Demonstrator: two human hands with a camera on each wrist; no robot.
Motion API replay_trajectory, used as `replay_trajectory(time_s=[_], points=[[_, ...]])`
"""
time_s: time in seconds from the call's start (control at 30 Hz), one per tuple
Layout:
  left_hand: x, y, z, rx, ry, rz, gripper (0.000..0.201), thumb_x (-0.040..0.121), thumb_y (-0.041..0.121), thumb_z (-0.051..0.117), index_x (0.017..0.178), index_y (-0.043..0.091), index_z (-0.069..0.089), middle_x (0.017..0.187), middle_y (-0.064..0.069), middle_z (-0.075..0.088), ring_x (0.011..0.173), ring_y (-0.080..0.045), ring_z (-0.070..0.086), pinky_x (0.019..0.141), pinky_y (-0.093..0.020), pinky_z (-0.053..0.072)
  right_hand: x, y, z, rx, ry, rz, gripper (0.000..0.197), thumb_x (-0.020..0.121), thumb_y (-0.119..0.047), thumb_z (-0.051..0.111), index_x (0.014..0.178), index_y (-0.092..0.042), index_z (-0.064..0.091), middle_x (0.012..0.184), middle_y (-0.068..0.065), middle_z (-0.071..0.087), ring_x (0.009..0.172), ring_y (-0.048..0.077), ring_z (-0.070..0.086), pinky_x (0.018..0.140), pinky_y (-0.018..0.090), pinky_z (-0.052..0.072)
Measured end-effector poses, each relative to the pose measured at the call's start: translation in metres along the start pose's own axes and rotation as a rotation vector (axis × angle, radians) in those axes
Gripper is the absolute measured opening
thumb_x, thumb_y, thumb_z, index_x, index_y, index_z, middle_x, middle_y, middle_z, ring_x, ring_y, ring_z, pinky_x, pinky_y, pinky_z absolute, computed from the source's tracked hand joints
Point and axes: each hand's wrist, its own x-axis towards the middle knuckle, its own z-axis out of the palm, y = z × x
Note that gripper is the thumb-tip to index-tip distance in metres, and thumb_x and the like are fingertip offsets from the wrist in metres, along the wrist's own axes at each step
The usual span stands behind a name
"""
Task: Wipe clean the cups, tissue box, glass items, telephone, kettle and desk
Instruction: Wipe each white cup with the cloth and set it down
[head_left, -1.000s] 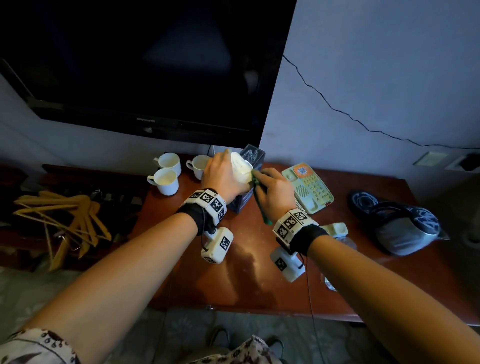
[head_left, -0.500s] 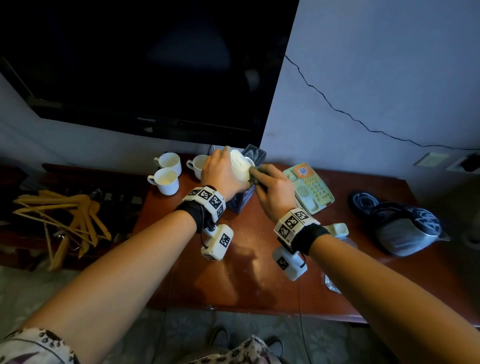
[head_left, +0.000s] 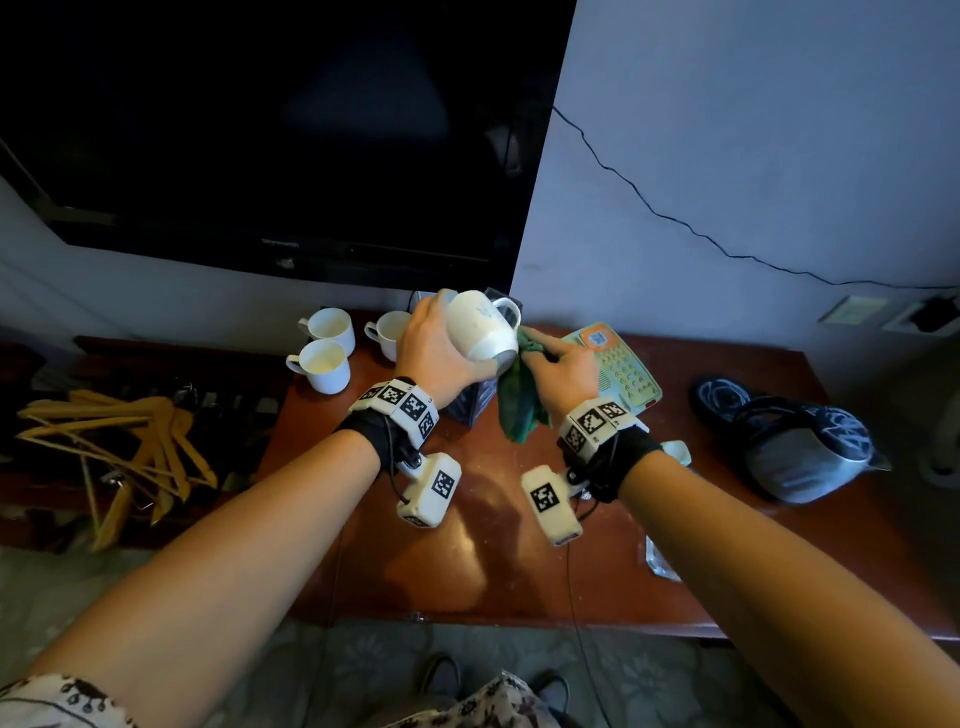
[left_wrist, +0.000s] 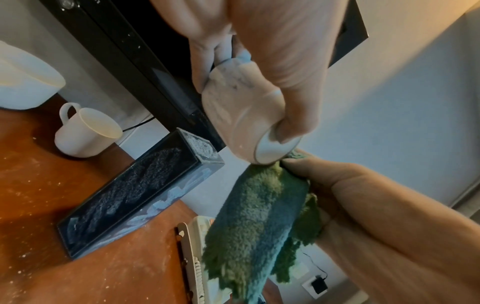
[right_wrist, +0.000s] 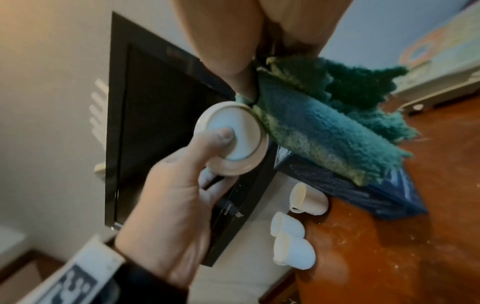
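Note:
My left hand (head_left: 436, 348) grips a dusty white cup (head_left: 480, 332) held on its side above the desk (head_left: 493, 545), thumb on its base (right_wrist: 233, 139). My right hand (head_left: 561, 364) holds a green cloth (head_left: 519, 400) bunched against the edge of that base, the rest hanging down. In the left wrist view the cup (left_wrist: 241, 115) and cloth (left_wrist: 259, 216) meet just above the dark tissue box (left_wrist: 140, 189). Three more white cups (head_left: 324, 364) stand at the desk's back left. The telephone (head_left: 618, 369) lies behind my right hand, the kettle (head_left: 800, 447) far right.
A black TV (head_left: 260, 130) hangs on the wall right behind the cups. Wooden hangers (head_left: 119, 441) lie in a heap left of the desk. A clear glass item (head_left: 660, 561) shows beside my right forearm. White dust specks the desk top.
The left hand has turned the cup so its base now faces the cloth. The right hand has drawn the cloth away from the rim and it now hangs at the base.

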Motion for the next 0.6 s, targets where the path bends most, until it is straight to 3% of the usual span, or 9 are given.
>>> replay_trajectory(time_s=[0.13,0.3,0.4,0.5,0.6], points=[[0.0,0.009,0.005,-0.054,0.0,0.045,0.091,0.058,0.049,0.094,0.131,0.016,0.05,0.12,0.002,0.049,0.096,-0.008,0.037,0.074,-0.015,0.029,-0.001,0.004,0.008,0.054,0.009,0.115,0.037,0.087,-0.011,0.057,0.117,-0.027,0.072,0.098,0.005,0.075,0.084,0.016,0.069,0.075,0.03,0.058],[0.011,0.011,-0.001,0.035,-0.117,0.044,0.097,0.058,0.044,0.094,0.135,0.014,0.044,0.127,-0.006,0.048,0.11,-0.025,0.05,0.079,-0.029,0.038,-0.007,0.0,0.006,0.055,0.101,0.052,0.037,0.082,-0.009,0.06,0.113,-0.025,0.072,0.098,-0.003,0.073,0.091,0.011,0.067,0.089,0.033,0.055],[0.015,0.01,-0.001,0.118,-0.171,0.037,0.098,0.058,0.04,0.094,0.136,0.011,0.043,0.126,-0.009,0.05,0.111,-0.03,0.052,0.08,-0.035,0.044,-0.012,-0.004,0.003,0.04,0.154,0.006,0.031,0.079,-0.009,0.065,0.107,-0.021,0.072,0.092,-0.007,0.071,0.087,0.007,0.065,0.086,0.031,0.055],[0.019,0.006,0.001,0.157,-0.165,0.026,0.088,0.054,0.043,0.094,0.122,0.01,0.049,0.118,-0.009,0.055,0.103,-0.03,0.055,0.075,-0.035,0.043,-0.016,-0.006,-0.001,0.098,0.138,-0.043,0.031,0.079,-0.007,0.067,0.108,-0.018,0.073,0.093,-0.004,0.072,0.079,-0.006,0.063,0.075,0.017,0.052],[0.021,0.002,0.004,0.15,-0.139,-0.006,0.089,0.055,0.036,0.094,0.126,0.007,0.049,0.122,-0.01,0.055,0.107,-0.03,0.054,0.077,-0.032,0.041,-0.021,-0.007,-0.003,0.107,0.106,-0.096,0.037,0.082,-0.004,0.066,0.116,-0.016,0.072,0.099,0.0,0.072,0.076,-0.01,0.062,0.068,0.002,0.043]])
